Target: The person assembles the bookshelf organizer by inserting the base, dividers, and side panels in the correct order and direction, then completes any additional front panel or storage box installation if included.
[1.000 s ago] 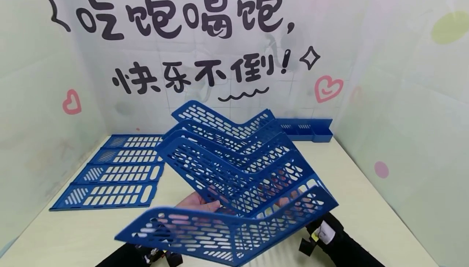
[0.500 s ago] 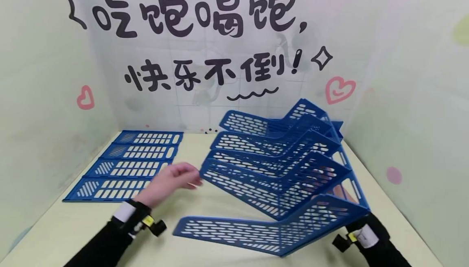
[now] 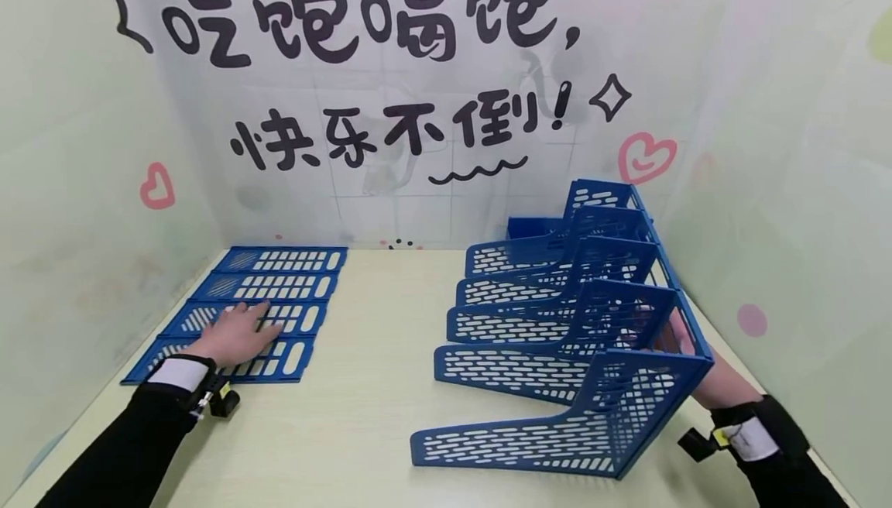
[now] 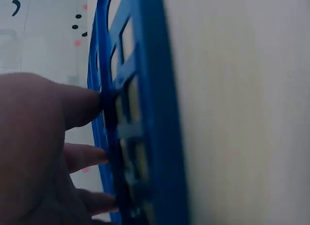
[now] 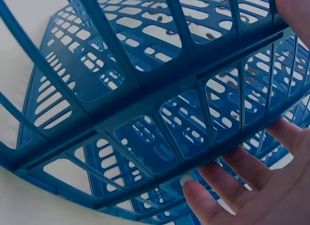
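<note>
- The left hand (image 3: 240,331) lies flat, fingers straight, on the panels (image 3: 258,310), touching the third one out from the wall and the nearest (the left wrist view shows fingertips (image 4: 89,106) against the blue grid).
- The right hand (image 3: 686,365) is behind the rack (image 3: 571,338), fingers (image 5: 227,186) spread against its upright back frame; it steadies rather than lifts, since the rack's bases rest on the counter (image 3: 369,399).
- The rack, five L-shaped dividers joined along the back, stands to the right, just in front of that hand.
- Judged from this, the step in hand is picking up a panel while the rack is kept upright.
- The next move seems to call for curling the left fingers under a panel's edge and raising it alone (the four lie edge to edge, so a neighbour could slide).
- Beyond the rack, by the wall, part of a blue tray (image 3: 533,228) shows.
- Between the two hands the counter shows nothing that blocks the way across.
</note>
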`<state>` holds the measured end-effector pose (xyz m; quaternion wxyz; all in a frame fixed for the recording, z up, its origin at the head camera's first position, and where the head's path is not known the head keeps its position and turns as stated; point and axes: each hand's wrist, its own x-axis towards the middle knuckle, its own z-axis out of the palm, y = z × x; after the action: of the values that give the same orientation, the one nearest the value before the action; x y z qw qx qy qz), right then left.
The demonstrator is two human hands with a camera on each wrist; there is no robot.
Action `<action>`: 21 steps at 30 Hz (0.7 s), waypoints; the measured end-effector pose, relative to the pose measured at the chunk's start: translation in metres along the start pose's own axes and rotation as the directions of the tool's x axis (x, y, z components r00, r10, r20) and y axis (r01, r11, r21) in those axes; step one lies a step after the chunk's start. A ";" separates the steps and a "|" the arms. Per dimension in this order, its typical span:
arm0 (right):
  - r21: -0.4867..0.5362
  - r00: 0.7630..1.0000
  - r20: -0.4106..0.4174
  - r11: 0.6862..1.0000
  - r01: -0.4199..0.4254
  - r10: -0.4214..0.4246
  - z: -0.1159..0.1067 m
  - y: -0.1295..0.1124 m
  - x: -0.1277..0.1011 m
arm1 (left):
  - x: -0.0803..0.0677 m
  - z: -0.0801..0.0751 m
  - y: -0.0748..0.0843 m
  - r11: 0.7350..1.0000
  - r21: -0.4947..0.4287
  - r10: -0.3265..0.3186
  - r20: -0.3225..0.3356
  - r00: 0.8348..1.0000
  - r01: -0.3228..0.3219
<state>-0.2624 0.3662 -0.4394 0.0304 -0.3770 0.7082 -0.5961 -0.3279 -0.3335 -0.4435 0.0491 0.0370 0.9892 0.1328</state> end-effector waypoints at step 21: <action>-0.110 0.985 -0.080 0.980 -0.163 0.155 -0.078 0.057 -0.032 | -0.073 0.042 0.139 0.953 -0.053 0.303 0.196 0.933 -0.298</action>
<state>-0.3064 0.4492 -0.4794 0.0309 -0.2989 0.7703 -0.5624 -0.2431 -0.1953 -0.4406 0.1286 0.2005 0.9603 0.1455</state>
